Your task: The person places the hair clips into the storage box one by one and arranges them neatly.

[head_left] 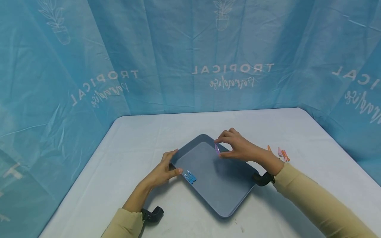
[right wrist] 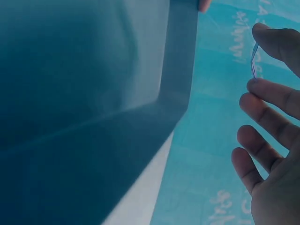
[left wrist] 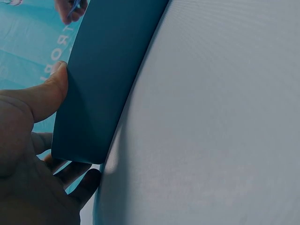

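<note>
A grey-blue rectangular tray (head_left: 220, 185) lies turned cornerwise on the white table. My left hand (head_left: 162, 172) holds its left corner, thumb at the rim and fingers round the outer wall; in the left wrist view the same hand (left wrist: 37, 126) spans that corner. Over the tray's far right side, my right hand (head_left: 236, 145) pinches a small purple snap hair clip (head_left: 217, 149) between thumb and index finger. The right wrist view shows this clip (right wrist: 253, 63) edge-on. Two blue snap hair clips (head_left: 190, 177) sit side by side at the tray's left edge, near my left thumb.
Several orange and pink hair clips (head_left: 284, 155) lie on the table right of the tray, partly behind my right forearm. A blue printed curtain (head_left: 178, 89) surrounds the white table (head_left: 143, 138) at the back and sides.
</note>
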